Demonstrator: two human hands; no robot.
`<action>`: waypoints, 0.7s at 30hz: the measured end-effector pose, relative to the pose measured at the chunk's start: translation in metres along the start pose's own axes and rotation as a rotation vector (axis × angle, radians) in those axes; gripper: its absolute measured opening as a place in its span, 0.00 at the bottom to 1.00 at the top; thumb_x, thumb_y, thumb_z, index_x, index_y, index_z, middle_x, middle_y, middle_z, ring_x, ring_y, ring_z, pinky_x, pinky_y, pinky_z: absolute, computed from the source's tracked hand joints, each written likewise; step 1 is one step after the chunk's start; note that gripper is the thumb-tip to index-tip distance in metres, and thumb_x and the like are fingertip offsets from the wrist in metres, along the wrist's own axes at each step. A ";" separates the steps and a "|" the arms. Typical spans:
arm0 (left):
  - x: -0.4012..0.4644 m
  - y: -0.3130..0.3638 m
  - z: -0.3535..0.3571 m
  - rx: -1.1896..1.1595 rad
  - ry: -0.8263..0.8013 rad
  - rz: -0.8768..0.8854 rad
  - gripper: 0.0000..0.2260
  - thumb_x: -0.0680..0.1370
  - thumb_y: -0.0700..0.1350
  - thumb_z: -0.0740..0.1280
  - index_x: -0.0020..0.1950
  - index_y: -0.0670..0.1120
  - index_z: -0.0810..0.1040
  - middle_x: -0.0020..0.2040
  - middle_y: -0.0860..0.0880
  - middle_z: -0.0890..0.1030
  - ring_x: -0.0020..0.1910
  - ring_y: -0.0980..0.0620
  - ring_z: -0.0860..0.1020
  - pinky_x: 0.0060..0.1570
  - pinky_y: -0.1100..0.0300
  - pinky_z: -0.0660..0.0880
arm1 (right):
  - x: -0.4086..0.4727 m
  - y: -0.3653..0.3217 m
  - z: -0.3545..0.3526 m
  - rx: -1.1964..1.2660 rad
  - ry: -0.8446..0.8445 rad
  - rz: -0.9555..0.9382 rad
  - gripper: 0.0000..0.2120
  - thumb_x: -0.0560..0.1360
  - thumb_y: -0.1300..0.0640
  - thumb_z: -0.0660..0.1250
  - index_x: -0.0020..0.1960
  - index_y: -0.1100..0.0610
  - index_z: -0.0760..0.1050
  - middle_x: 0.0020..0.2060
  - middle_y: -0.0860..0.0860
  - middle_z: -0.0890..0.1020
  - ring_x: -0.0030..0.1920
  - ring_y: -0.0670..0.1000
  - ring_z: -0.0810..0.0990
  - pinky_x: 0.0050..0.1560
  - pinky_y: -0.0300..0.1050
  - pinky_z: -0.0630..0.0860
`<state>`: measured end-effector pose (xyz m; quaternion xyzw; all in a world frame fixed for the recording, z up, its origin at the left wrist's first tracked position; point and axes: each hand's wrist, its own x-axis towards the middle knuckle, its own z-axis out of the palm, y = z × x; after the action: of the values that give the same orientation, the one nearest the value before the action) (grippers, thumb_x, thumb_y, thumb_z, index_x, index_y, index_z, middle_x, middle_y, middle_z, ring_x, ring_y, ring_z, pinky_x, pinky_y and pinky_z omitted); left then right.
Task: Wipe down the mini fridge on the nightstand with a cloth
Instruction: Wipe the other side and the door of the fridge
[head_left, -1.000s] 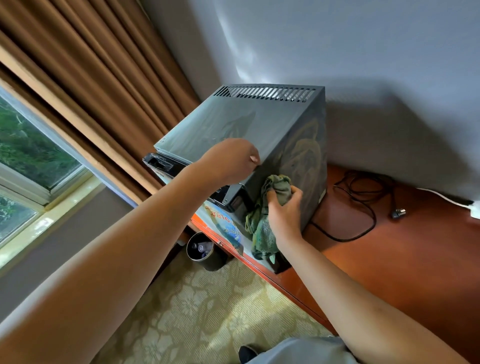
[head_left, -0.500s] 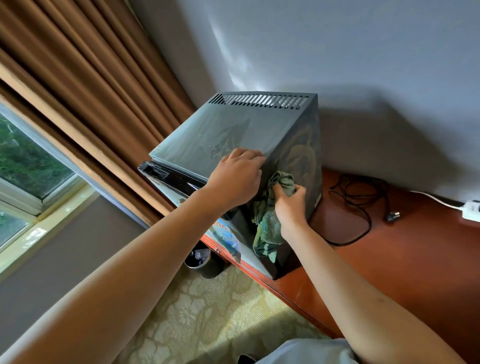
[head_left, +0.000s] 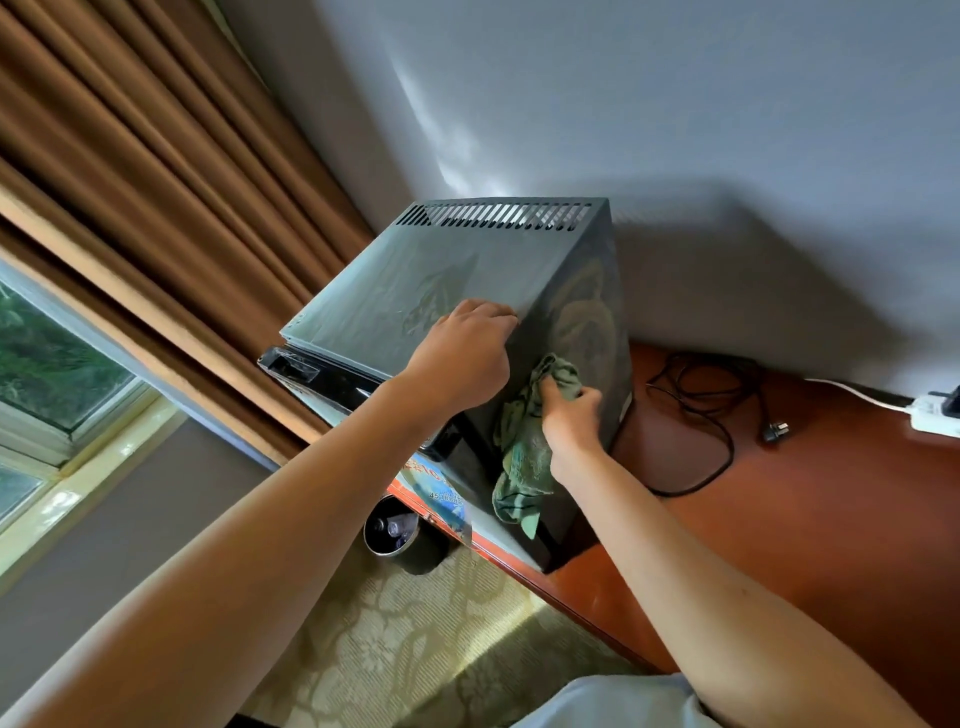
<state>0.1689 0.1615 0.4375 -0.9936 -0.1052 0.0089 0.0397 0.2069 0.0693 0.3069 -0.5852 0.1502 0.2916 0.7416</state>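
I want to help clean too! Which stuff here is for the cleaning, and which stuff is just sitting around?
For the cleaning:
mini fridge, standing on the nightstand
green cloth, pressed on the fridge's side
right hand, gripping the cloth
left hand, resting on the fridge's top edge

Just sitting around:
black cord
white power strip
small bin on the floor
brown curtain

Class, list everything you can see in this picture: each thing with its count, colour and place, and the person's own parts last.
mini fridge: 1, dark grey, on the nightstand by the wall
cloth: 1, green, against the fridge's side
nightstand: 1, reddish wood
cable: 1, black, unplugged, on the nightstand
power strip: 1, white, far right
waste bin: 1, dark, on the floor
curtain: 1, brown, left
left hand: rests on the fridge's top edge
right hand: grips the cloth
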 end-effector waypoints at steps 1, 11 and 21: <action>0.002 0.000 -0.002 -0.003 0.002 -0.004 0.24 0.80 0.36 0.56 0.77 0.46 0.71 0.76 0.51 0.71 0.77 0.49 0.62 0.77 0.50 0.61 | -0.001 -0.007 0.000 0.005 -0.028 0.008 0.19 0.78 0.47 0.69 0.61 0.54 0.65 0.51 0.52 0.75 0.46 0.50 0.76 0.48 0.49 0.75; 0.011 0.002 -0.006 -0.073 0.061 -0.059 0.21 0.81 0.37 0.57 0.72 0.47 0.76 0.69 0.49 0.78 0.69 0.47 0.72 0.67 0.53 0.70 | 0.002 -0.023 0.000 -0.080 -0.032 -0.230 0.16 0.80 0.46 0.66 0.59 0.53 0.64 0.47 0.50 0.78 0.43 0.49 0.78 0.39 0.45 0.72; 0.020 0.016 -0.008 -0.069 0.153 -0.148 0.16 0.79 0.37 0.60 0.65 0.46 0.77 0.55 0.46 0.83 0.53 0.43 0.81 0.50 0.46 0.81 | 0.004 -0.061 0.003 -0.236 -0.093 -0.447 0.16 0.77 0.44 0.66 0.55 0.52 0.65 0.42 0.49 0.79 0.41 0.50 0.80 0.40 0.52 0.77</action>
<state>0.1917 0.1497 0.4441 -0.9817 -0.1751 -0.0736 0.0138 0.2464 0.0641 0.3530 -0.6725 -0.0522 0.1622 0.7202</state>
